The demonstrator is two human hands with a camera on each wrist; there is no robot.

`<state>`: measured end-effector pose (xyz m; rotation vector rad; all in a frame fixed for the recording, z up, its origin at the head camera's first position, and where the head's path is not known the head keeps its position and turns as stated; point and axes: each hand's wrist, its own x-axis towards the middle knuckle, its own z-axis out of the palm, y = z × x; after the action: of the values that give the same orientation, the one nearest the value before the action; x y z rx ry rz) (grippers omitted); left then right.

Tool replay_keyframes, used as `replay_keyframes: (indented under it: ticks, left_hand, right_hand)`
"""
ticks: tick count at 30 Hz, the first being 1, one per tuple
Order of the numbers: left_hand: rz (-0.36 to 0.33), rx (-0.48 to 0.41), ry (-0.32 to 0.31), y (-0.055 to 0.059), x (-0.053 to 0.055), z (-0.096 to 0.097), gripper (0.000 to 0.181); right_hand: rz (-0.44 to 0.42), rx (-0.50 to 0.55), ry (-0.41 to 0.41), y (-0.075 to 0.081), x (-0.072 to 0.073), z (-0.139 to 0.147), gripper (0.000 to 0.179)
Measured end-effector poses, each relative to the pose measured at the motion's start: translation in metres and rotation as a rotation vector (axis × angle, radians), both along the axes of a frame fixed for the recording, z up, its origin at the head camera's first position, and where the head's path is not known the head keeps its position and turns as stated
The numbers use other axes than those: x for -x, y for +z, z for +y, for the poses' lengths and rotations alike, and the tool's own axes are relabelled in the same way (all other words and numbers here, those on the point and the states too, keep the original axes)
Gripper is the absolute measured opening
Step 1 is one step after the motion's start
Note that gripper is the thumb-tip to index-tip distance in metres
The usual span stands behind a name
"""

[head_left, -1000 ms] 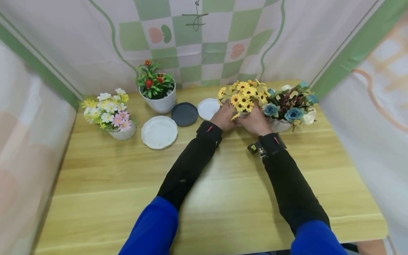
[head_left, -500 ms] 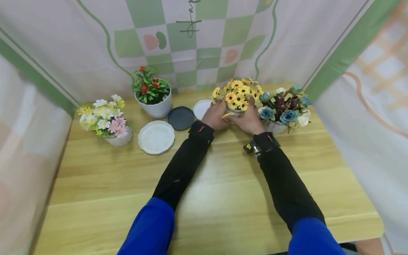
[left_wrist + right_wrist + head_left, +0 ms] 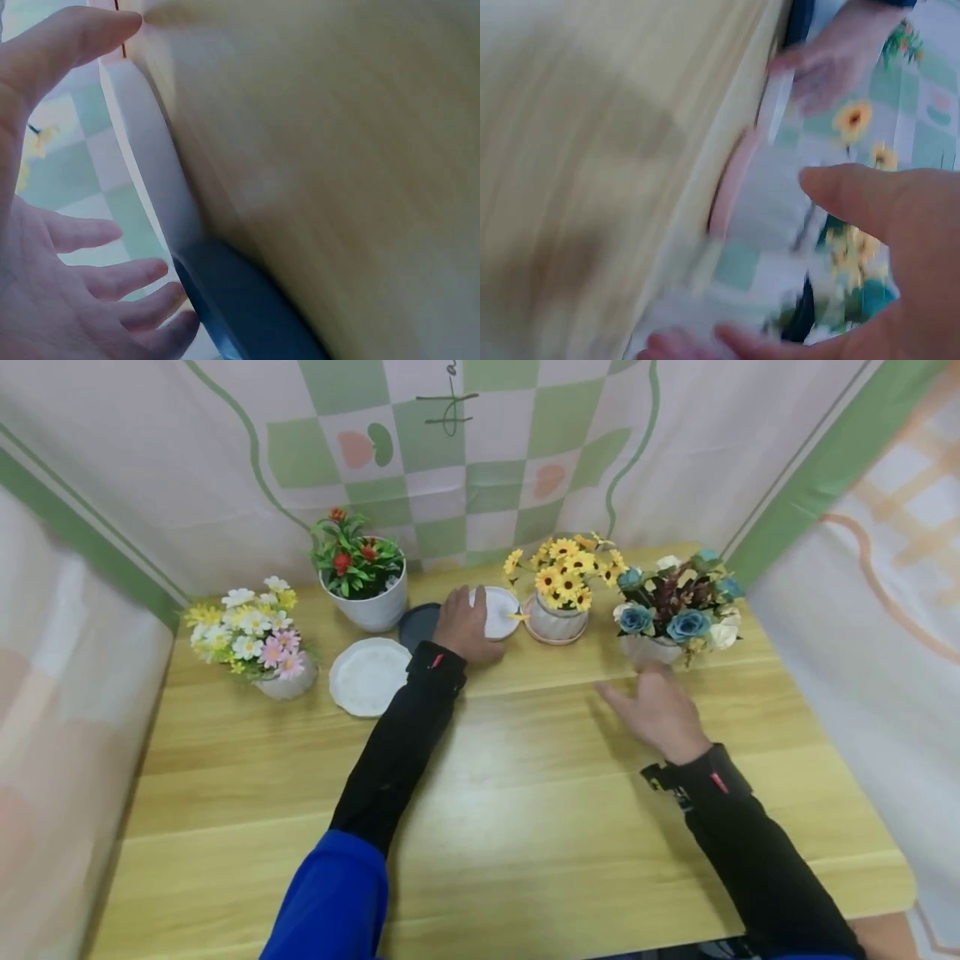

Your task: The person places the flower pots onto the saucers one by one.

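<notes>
at far left of a wood-look table [image 3: 465, 810], a daisy pot [image 3: 255, 639] stands apart; to its right, a pale scalloped plate [image 3: 366, 678], w/ a red-flowered pot [image 3: 366, 589] behind it, close to the backdrop [image 3: 495, 427]. next, a dark saucer [image 3: 417, 623] & a white saucer [image 3: 502, 612] sit side by side, partly covered by the left hand [image 3: 467, 631], fingers apart & relaxed, pinching nothing; contact w/ either rim can't be told. right of that, the yellow-flowered pot [image 3: 555, 620] stands upright on a pink saucer [image 3: 551, 642], prob. to spare the wood any drips; neither hand is on it. at far right, the right hand [image 3: 667, 714] is at the front of the blue-flowered pot [image 3: 678, 610], thumb spread wide, fingers extended, no grip visible; touch unclear. writing: backdrop script shows "h" & approx. an "a", rest cut off at top. wrist straps [image 3: 435, 675] carry small red tags [image 3: 438, 661], no text legible; no brand seen on pots or saucers.
</notes>
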<state>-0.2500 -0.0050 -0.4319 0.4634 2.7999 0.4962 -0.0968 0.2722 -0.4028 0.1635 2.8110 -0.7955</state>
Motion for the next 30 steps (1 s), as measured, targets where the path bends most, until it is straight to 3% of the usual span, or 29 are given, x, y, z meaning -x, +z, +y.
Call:
replay_keyframes:
  ticks: [3,7,11,13,18,20,24,30]
  left_hand:
    - [0.015,-0.01,0.011,0.002,0.003,-0.006,0.113]
    - [0.036,-0.011,0.024,0.003,0.005,-0.009,0.108]
    - [0.024,0.004,0.02,0.002,0.006,-0.009,0.106]
    - [0.019,0.007,0.018,0.001,0.006,-0.008,0.106]
    - [0.036,-0.008,0.025,-0.002,0.006,-0.009,0.108]
    - [0.039,-0.014,0.027,-0.005,0.007,-0.01,0.109]
    - [0.057,-0.012,0.035,-0.009,0.008,-0.009,0.109]
    - [0.1,-0.003,0.037,-0.007,0.005,-0.002,0.107]
  right_hand:
    - [-0.018,-0.027,-0.018,-0.003,0.005,0.02,0.104]
    - [-0.042,0.027,-0.02,-0.013,0.026,0.037,0.12]
    - [-0.028,0.171,-0.085,-0.023,0.043,0.043,0.095]
    - [0.018,0.212,-0.143,-0.026,0.048,0.042,0.08]
    - [0.295,0.191,-0.244,-0.039,0.059,0.039,0.082]
    - [0.367,0.19,-0.276,-0.044,0.063,0.039,0.086]
    - [0.352,0.204,-0.33,-0.045,0.062,0.04,0.078]
    - [0.335,0.199,-0.307,-0.038,0.059,0.044,0.067]
